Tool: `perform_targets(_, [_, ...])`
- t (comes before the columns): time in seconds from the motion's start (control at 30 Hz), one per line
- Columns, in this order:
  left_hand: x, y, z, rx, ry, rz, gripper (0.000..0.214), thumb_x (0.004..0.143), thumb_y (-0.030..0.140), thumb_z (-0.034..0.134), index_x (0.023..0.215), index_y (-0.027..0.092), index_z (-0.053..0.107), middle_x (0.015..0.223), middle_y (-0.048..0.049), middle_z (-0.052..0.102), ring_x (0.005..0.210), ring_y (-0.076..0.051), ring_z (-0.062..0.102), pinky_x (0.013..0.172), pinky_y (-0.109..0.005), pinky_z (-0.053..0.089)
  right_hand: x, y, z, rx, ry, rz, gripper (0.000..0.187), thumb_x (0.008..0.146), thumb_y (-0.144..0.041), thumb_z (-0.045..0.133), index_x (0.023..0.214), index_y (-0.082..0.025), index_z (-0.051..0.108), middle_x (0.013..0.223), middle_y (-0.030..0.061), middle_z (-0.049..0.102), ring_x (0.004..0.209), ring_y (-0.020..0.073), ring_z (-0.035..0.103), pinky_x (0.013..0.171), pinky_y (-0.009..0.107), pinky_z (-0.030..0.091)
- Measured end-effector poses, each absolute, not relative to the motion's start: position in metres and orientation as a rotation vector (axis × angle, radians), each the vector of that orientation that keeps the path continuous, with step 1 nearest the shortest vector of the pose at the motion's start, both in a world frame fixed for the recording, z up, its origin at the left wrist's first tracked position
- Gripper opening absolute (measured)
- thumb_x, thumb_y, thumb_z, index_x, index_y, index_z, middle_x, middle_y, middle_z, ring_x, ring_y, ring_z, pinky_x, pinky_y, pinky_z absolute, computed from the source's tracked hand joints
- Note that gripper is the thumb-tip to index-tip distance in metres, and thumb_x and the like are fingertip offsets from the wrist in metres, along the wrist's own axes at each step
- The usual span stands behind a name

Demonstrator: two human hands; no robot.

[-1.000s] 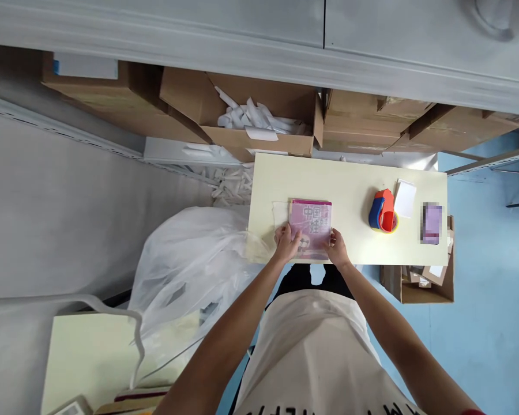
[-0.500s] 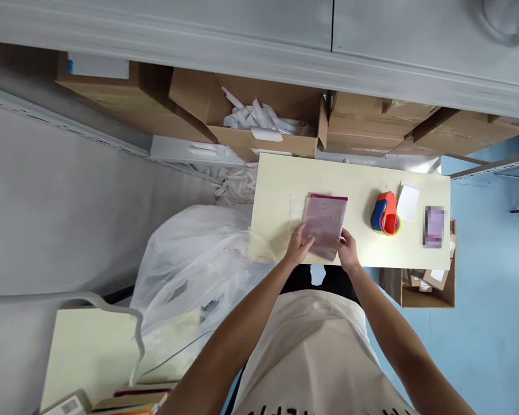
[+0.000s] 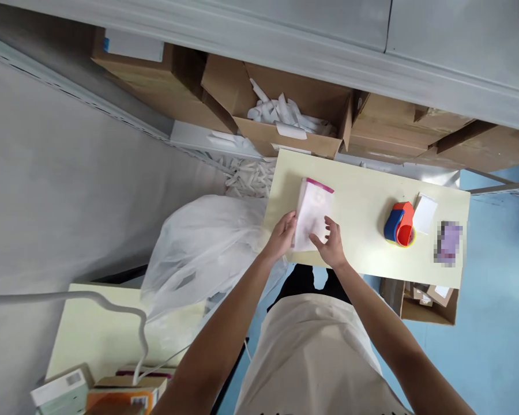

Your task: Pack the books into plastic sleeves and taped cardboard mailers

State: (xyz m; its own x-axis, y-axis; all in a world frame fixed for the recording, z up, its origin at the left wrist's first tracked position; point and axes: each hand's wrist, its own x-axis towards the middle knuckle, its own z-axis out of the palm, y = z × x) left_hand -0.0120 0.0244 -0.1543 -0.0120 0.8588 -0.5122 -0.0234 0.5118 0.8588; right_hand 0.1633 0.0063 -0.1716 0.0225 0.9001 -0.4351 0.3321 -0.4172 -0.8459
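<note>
A thin pink book in a clear plastic sleeve (image 3: 312,210) is tilted up above the left part of the pale yellow table (image 3: 363,225), its pale back toward me. My left hand (image 3: 281,237) grips its lower left edge. My right hand (image 3: 329,245) pinches its lower right side, fingers closed on the sleeve.
A red and blue tape dispenser (image 3: 399,223), a white pad (image 3: 424,212) and a blurred purple item (image 3: 448,243) lie on the table's right. A big clear plastic bag (image 3: 207,253) sits left. Open cardboard boxes (image 3: 285,112) line the far side; boxes (image 3: 95,392) rest on another table.
The book lay flat with its printed cover up; both hands have lifted and turned it over toward the left, so its pale back now shows. The camera view shifted right and down.
</note>
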Motion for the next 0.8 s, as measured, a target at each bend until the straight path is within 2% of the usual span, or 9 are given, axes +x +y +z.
perform_targets(0.07, [-0.02,0.025,-0.167,0.695,1.504,0.796,0.058,0.085,0.062,0.051,0.127,0.023,0.059,0.131,-0.0099,0.062,0.12,-0.029,0.057,0.095,-0.037,0.049,0.168,0.001,-0.188,-1.895,-1.18,1.418,0.077,0.075,-0.05,0.069,0.142,-0.028,0.039,0.14,0.0136,0.041,0.127,0.0332,0.044,0.099,0.053,0.047])
perform_targets(0.17, [-0.024,0.029,-0.191,0.616,1.613,0.72,0.057,0.084,0.057,0.056,0.129,0.021,0.056,0.14,-0.0129,0.052,0.131,-0.03,0.048,0.103,-0.038,0.043,0.173,-0.002,-0.21,-1.96,-1.062,1.504,0.076,0.073,-0.049,0.07,0.14,-0.027,0.042,0.139,0.0144,0.042,0.12,0.0333,0.05,0.094,0.05,0.052])
perform_targets(0.27, [-0.022,0.037,-0.208,0.616,1.731,0.651,0.058,0.083,0.05,0.06,0.13,0.017,0.054,0.139,-0.0171,0.048,0.137,-0.03,0.04,0.112,-0.04,0.032,0.167,0.0,-0.219,-1.975,-1.064,1.466,0.068,0.073,-0.047,0.069,0.135,-0.027,0.049,0.134,0.0135,0.045,0.114,0.0314,0.053,0.091,0.046,0.054])
perform_targets(0.37, [-0.024,0.051,-0.215,0.702,1.773,0.561,0.057,0.084,0.049,0.058,0.132,0.019,0.051,0.137,-0.0167,0.048,0.139,-0.031,0.035,0.114,-0.043,0.026,0.154,0.008,-0.219,-1.988,-1.079,1.396,0.064,0.074,-0.044,0.067,0.134,-0.025,0.051,0.129,0.013,0.047,0.113,0.0291,0.054,0.091,0.044,0.053])
perform_targets(0.53, [-0.038,0.081,-0.218,0.882,1.852,0.415,0.06,0.084,0.051,0.056,0.135,0.02,0.047,0.137,-0.0159,0.045,0.138,-0.032,0.035,0.115,-0.044,0.023,0.131,0.039,-0.221,-1.998,-1.119,1.268,0.06,0.075,-0.038,0.064,0.131,-0.021,0.053,0.124,0.0123,0.051,0.108,0.026,0.056,0.088,0.041,0.053])
perform_targets(0.8, [-0.053,0.11,-0.24,1.019,1.837,0.744,0.058,0.083,0.052,0.059,0.129,0.019,0.048,0.131,-0.0157,0.048,0.132,-0.03,0.039,0.113,-0.045,0.028,0.122,0.099,-0.241,-1.923,-1.348,1.17,0.062,0.072,-0.034,0.066,0.131,-0.02,0.055,0.122,0.0127,0.052,0.113,0.027,0.054,0.09,0.043,0.052])
